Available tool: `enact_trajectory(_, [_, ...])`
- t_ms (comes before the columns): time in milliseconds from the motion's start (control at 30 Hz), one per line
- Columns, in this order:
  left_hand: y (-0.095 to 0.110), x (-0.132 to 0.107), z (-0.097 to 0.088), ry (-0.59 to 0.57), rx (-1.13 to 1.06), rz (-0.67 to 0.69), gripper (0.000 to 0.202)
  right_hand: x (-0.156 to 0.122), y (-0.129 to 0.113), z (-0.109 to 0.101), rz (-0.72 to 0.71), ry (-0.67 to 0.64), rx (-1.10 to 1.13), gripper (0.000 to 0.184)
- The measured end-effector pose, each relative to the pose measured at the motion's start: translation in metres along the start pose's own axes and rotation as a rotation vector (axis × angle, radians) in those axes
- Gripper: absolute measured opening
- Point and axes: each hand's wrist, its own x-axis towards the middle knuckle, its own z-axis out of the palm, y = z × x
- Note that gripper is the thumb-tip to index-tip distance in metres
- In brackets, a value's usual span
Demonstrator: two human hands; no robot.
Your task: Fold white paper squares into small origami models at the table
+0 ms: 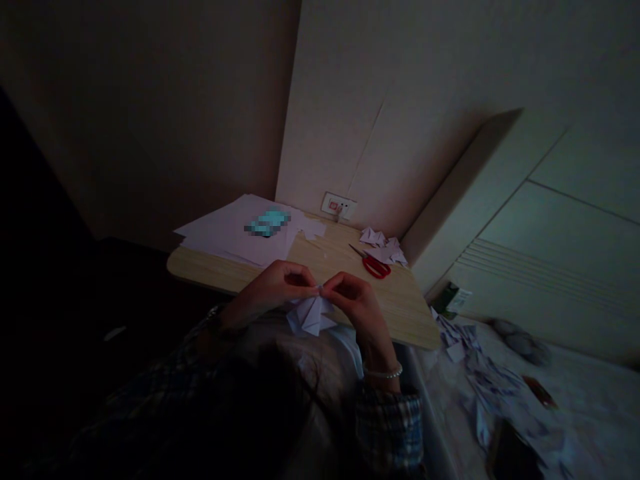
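My left hand (280,283) and my right hand (353,297) meet at the near edge of a small wooden table (330,257). Between them hangs a folded white paper piece (311,315) with pointed, pleated flaps. Both thumbs and forefingers pinch it at its top, almost touching each other. The fingertips cover the exact spot they grip. Beyond my right hand lie red-handled scissors (376,267), their blades pointing to the back left. Several folded paper pieces (385,247) sit just behind the scissors.
White paper sheets (225,230) cover the table's left side, with a blurred-out turquoise object (269,221) on top. Paper scraps (313,229) lie beside them. A wall socket (339,205) is behind the table. On the right, a bed (590,400) holds scattered papers (487,373) and a dark object (513,450).
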Motion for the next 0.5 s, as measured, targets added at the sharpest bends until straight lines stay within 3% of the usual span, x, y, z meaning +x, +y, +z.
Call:
enact_trajectory(200, [0.0021,-0.0008,0.0006,-0.022,-0.001,0.039,0.017,0.0034,-0.0014,-0.0001,0.063,-0.030,0.091,0.023])
enact_trajectory(333, [0.0019,0.0001,0.0002,-0.018,0.021,0.048,0.016,0.0036,-0.0044,0.0014,0.022,-0.046,0.034,0.019])
enact_trajectory(500, [-0.0007,0.0027,-0.0009,0.007,0.008,0.062,0.017,0.0015,-0.0082,0.0064,-0.041,0.056,-0.003,0.015])
